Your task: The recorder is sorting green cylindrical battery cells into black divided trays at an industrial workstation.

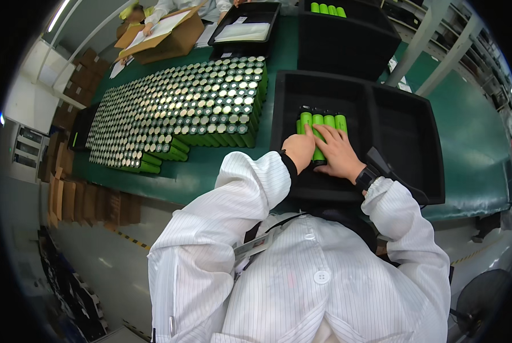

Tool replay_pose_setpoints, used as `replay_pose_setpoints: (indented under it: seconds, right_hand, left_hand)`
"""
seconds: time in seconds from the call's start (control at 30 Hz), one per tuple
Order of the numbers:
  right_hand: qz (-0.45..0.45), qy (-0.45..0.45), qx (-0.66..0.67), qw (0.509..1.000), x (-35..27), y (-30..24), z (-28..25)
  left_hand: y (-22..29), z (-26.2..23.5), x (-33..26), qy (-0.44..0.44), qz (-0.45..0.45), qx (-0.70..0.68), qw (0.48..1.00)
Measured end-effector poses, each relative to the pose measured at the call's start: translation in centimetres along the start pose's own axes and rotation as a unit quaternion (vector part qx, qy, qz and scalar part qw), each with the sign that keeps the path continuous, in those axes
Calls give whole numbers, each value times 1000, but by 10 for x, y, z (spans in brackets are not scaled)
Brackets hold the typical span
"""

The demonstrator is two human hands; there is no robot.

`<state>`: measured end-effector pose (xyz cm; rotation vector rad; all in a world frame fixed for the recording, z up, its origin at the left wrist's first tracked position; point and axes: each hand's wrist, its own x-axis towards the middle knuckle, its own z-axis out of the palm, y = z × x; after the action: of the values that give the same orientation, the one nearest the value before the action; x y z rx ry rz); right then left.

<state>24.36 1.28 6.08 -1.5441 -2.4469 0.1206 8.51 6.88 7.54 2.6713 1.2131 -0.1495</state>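
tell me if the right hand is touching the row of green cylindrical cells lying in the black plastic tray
Touching. The head view shows the right hand lying flat on the row of green cylindrical cells in the black plastic tray, fingers spread over them, no gap.

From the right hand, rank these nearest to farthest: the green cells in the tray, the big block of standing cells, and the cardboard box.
1. Green cells, under the right hand, in the black tray.
2. Block of standing cells, to the left on the green table.
3. Cardboard box, far upper left.
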Motion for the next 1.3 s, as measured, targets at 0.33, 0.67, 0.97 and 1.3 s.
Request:
replay_pose_setpoints:
  seconds: [0.33,0.67,0.97,1.3]
  right_hand:
    - [-37,-150,131,979,22,46,-26]
    - [18,-125,178,976,119,85,10]
    - [97,-306,277,906,132,99,0]
    - [34,-315,306,898,137,93,1]
  left_hand:
    - [14,11,-6,79,-7,54,995]
    - [37,52,-9,132,-95,237,958]
    - [48,40,-14,128,-132,27,982]
    - [-3,-31,20,-194,-170,-371,892]
